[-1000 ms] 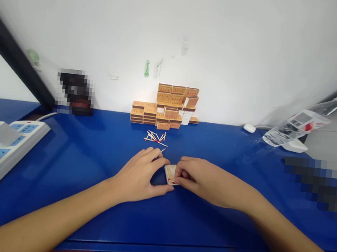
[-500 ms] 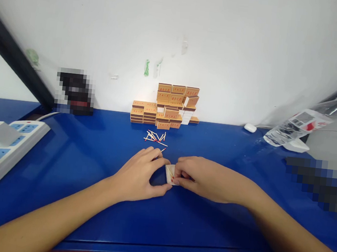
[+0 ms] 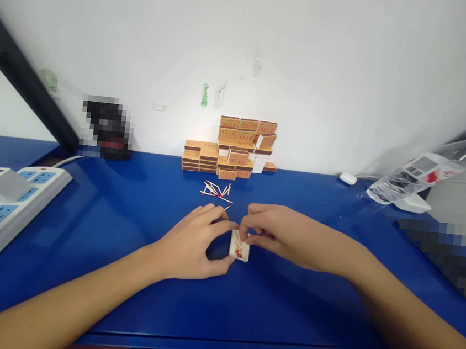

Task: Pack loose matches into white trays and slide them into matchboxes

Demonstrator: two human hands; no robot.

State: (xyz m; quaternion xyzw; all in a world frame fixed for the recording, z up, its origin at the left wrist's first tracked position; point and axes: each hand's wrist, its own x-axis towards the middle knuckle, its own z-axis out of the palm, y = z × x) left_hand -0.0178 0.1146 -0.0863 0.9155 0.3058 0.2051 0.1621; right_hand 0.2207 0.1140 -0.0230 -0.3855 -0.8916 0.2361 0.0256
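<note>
A small white matchbox tray with red-tipped matches in it lies on the blue table. My left hand holds the tray's left side between thumb and fingers. Above the tray's upper right part, my right hand has its thumb and index finger pinched at the matches; whether a match is between them is hidden. Beyond my left hand, loose matches lie in a small pile, and a single match pokes out near its fingers.
Stacked matchboxes stand against the wall. A power strip lies at the left, a pixelated dark object behind it. At the right are a white earphone case and a tilted plastic bottle.
My right hand has moved slightly up and away from the tray's lower part, uncovering more of the matches. My left hand stays nearly in place.
</note>
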